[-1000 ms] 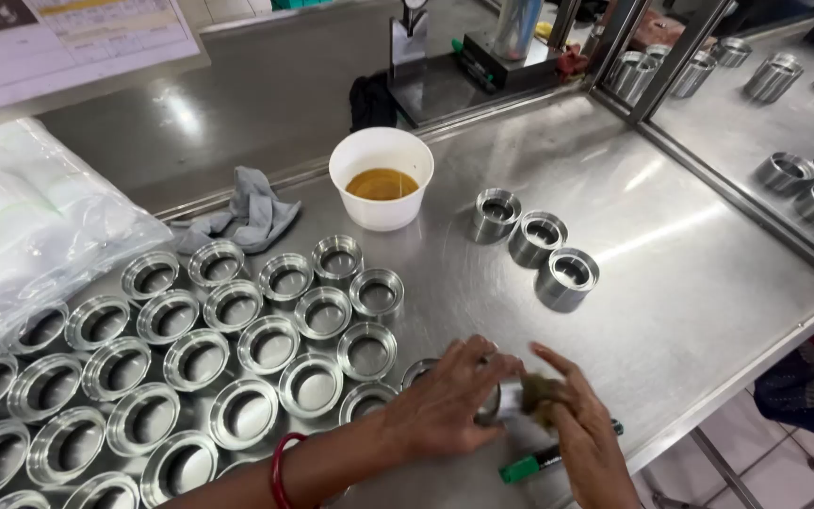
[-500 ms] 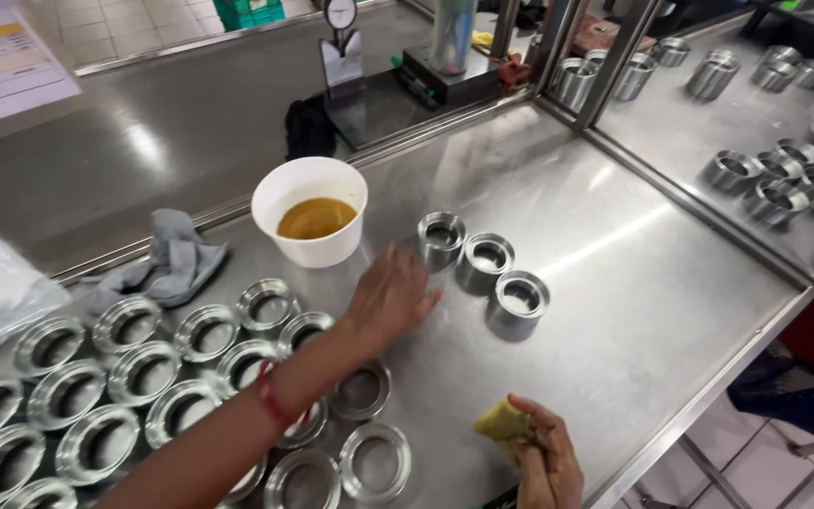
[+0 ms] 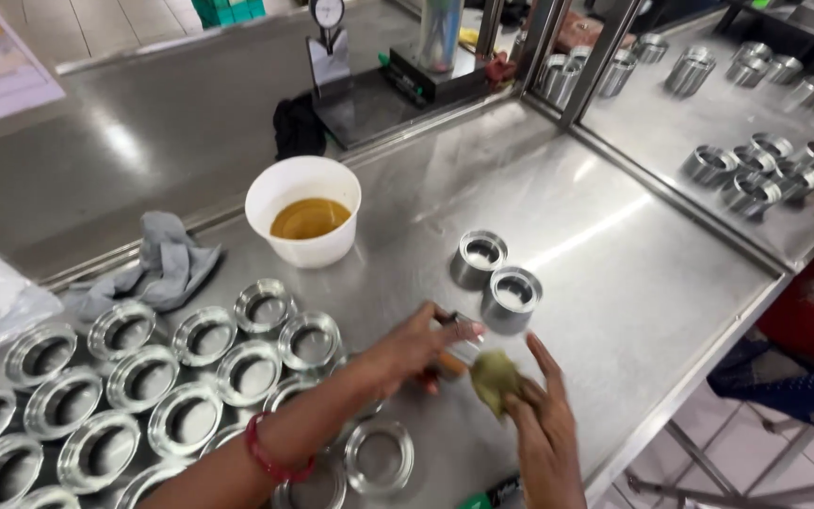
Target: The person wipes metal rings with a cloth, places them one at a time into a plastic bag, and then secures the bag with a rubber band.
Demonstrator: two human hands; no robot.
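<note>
Left hand [image 3: 416, 347] closes fingers round short machined steel ring [image 3: 462, 345], holding it low over stainless steel bench [image 3: 605, 273]. Right hand [image 3: 539, 424] pinches small olive-green scouring pad [image 3: 494, 377] against ring's side, forefinger extended. Two matching steel cups [image 3: 496, 278] stand at 1 o'clock of held ring, just beside. White plastic bowl of amber oil [image 3: 304, 219] at 11 o'clock. Rows of shallow steel rings [image 3: 143, 372] at 9 o'clock. Crumpled grey cloth [image 3: 162, 269] at 10 o'clock.

The left hand [image 3: 416, 347] hides most of its metal ring [image 3: 462, 341]; bottom-edge rings [image 3: 317, 485] are cut off; the right hand [image 3: 541, 429] blurs.
</note>
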